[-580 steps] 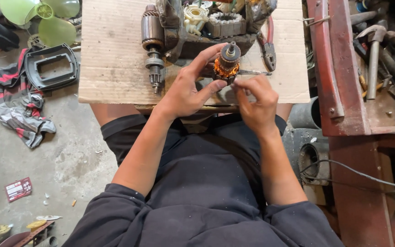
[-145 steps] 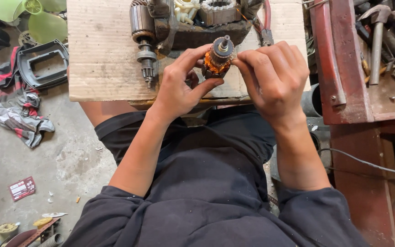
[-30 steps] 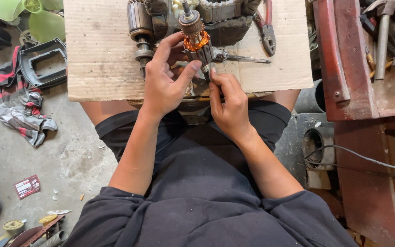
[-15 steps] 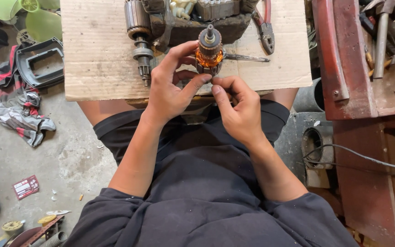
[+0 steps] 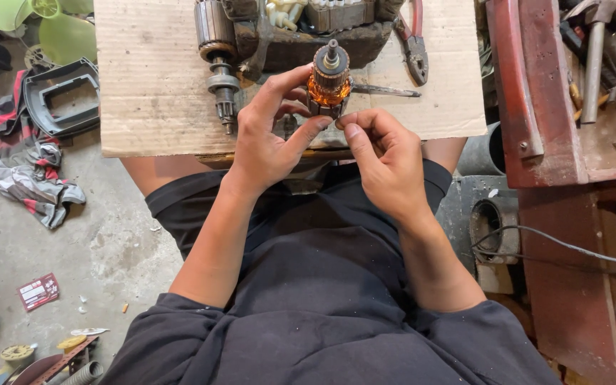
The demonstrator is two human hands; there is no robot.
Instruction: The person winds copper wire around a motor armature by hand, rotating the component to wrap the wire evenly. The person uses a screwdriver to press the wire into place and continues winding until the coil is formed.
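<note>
The flat brown cardboard sheet point(image 5: 158, 93) is the biggest thing here. It lies over the person's knees like a small tabletop, so the parts have a place to rest close to the body.

To the right of the cardboard stands the big red metal toolbox point(image 5: 536, 107) with a grey hammer point(image 5: 593, 60) inside, near enough to reach. To the left of the cardboard, down on the grey floor, lie a black plastic frame point(image 5: 58, 96) and a red and grey rag point(image 5: 30, 167), out of the way.

At the far edge of the cardboard sits a dark, greasy motor housing point(image 5: 308, 43). Just left of it lies a grey metal rotor with a geared shaft point(image 5: 217, 50), on its side so it does not roll off. Right of the housing lie the red-handled pliers point(image 5: 413, 39).

Over the near edge of the cardboard, the left hand point(image 5: 269, 142) is wrapped around the small round armature with shiny orange copper wire point(image 5: 329, 82). It holds it upright, shaft end up, lifted off the cardboard, likely so the person can see the windings well.

The right hand point(image 5: 386, 160) is closed in a pinch just under the armature, thumb and finger pressed together at its lower end. It seems to pick at something tiny there, maybe a thin wire; I cannot tell what.

A thin grey metal rod point(image 5: 386, 90) lies on the cardboard just right of the armature.
</note>
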